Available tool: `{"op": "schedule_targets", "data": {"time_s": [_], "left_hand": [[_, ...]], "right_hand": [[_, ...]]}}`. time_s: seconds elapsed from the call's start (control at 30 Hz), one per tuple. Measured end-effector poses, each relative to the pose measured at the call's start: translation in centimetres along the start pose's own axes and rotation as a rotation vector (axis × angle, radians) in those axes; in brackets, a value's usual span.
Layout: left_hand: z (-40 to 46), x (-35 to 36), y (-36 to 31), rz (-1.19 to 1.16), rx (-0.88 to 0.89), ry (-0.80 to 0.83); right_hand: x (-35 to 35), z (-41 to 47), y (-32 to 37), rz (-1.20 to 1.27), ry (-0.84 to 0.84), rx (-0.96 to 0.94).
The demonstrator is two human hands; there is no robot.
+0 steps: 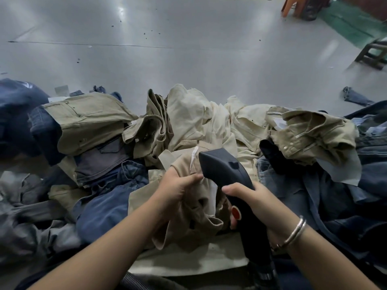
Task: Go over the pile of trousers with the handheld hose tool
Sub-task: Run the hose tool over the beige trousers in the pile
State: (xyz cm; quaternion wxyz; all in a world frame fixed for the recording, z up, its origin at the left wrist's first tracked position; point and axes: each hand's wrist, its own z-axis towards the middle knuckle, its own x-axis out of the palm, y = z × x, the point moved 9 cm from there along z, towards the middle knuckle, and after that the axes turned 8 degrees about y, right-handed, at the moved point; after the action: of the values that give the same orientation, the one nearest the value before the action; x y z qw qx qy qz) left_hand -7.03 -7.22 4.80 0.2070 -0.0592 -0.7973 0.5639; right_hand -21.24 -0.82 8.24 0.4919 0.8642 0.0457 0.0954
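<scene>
I can read no words, brand or numbers: the white tags (193,158) on the beige trousers (196,210) I hold are blurred, and my hose tool (228,172) shows only a plain red button (236,213).

I see open grey floor (188,49) beyond the pile of trousers (209,122), free for a hand to pass. Heaped cloth blocks both sides near me. A stool (370,55) and an orange chair (293,7) stand far right, well apart from the pile
</scene>
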Motion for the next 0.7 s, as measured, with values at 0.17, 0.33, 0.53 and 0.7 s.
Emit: {"op": "schedule_targets", "data": {"time_s": [0.17, 0.33, 0.53, 0.7], "left_hand": [[0.0, 0.7, -1.2, 0.31, 0.094, 0.054], [-0.2, 1.5, -0.7, 0.391, 0.059, 0.095], [-0.1, 0.9, -0.8, 0.407, 0.019, 0.051], [0.3, 0.3, -0.4, 0.458, -0.016, 0.056]], "right_hand": [[0.3, -0.5, -0.9, 0.029, 0.069, 0.06], [-0.7, 0.7, -0.6, 0.046, -0.04, 0.027], [-3.2, 1.2, -0.2, 0.149, -0.09, 0.05], [-1.1, 1.3, -1.7, 0.166, 0.001, 0.104]]}}
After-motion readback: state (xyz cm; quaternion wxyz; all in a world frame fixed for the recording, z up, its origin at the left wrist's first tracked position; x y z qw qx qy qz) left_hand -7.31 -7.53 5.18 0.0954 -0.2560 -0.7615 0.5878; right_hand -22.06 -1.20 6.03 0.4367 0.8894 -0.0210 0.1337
